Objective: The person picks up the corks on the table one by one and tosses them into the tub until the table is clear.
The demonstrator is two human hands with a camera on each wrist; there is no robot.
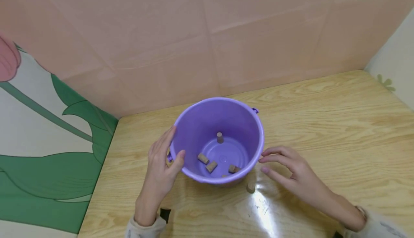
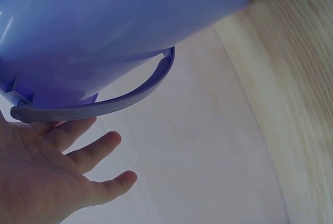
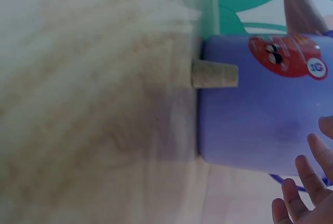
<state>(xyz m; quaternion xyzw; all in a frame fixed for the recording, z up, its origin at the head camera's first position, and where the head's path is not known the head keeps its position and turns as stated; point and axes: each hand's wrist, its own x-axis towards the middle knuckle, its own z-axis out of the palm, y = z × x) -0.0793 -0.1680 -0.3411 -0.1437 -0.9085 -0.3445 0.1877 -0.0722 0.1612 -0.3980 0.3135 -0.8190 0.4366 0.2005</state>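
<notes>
A purple bucket [image 1: 223, 180] stands upright on the wooden table, with several tapered corks [image 1: 211, 166] lying inside. Against its left rim rests my left hand [image 1: 163, 162], thumb at the rim's inner edge and other fingers outside. In the left wrist view its fingers [image 2: 99, 151] spread, fairly straight, beneath the bucket's handle [image 2: 104, 108]. My right hand [image 1: 291, 169], holding nothing, hovers beside the right rim with fingers loosely bent. One more cork [image 1: 251, 187] stands upright on the table in front of the bucket; the right wrist view shows this cork [image 3: 215, 75] close up.
The wooden table [image 1: 323, 123] meets a pinkish covering [image 1: 155, 51] at the back. On the left is a panel with green leaves [image 1: 48, 180]; a pale wall [image 1: 394, 62] borders the right. A red sticker [image 3: 281, 55] marks the bucket's side.
</notes>
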